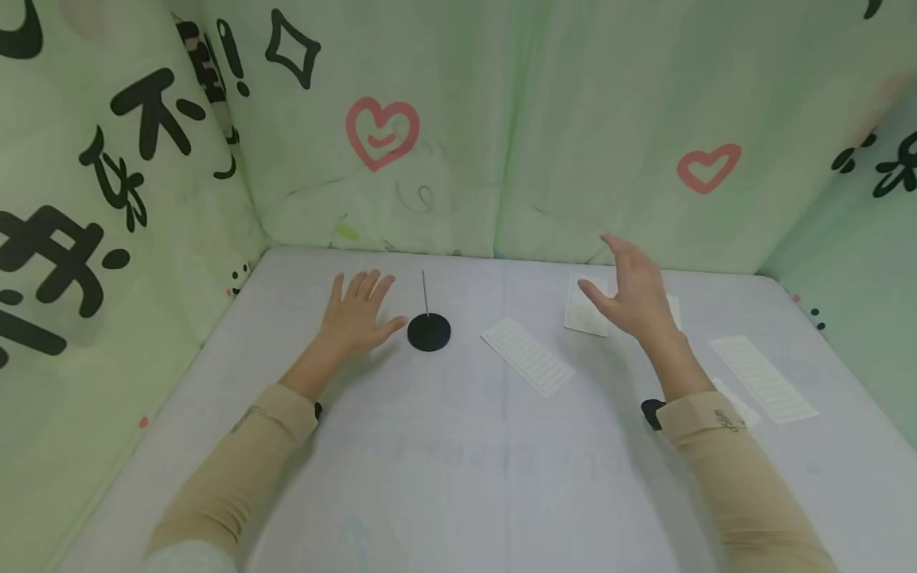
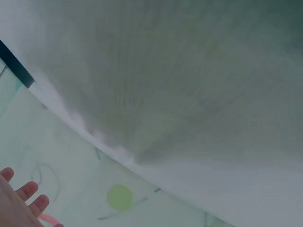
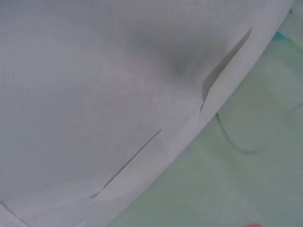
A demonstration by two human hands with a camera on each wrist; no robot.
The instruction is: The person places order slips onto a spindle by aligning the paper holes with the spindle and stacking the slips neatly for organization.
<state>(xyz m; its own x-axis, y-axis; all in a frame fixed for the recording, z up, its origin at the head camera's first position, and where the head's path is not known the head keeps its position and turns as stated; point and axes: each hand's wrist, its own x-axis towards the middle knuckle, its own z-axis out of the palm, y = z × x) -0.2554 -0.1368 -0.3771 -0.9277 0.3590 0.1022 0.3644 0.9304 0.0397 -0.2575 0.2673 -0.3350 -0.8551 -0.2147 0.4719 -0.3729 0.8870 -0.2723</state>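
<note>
My left hand [image 1: 358, 314], fingers straight and spread, hovers over the white table, its thumb tip close to a bill spike [image 1: 429, 333] with a round black base and a thin upright metal pin. A few of its fingers [image 2: 28, 191] show at the lower left of the left wrist view. On the right, my right hand [image 1: 634, 294] is raised with thumb apart and nothing in its grasp. Beneath and behind it lies a white paper slip [image 1: 582, 312], partly covered by the hand in the head view. A printed paper slip [image 1: 527, 356] lies between the spike and that hand.
Another long printed slip [image 1: 763, 380] lies at the right, with a smaller paper [image 1: 736, 403] partly hidden by the right sleeve. Paper slips [image 3: 135, 163] stand slightly lifted off the cloth in the right wrist view. Green printed curtains [image 1: 458, 159] enclose the table's back and sides.
</note>
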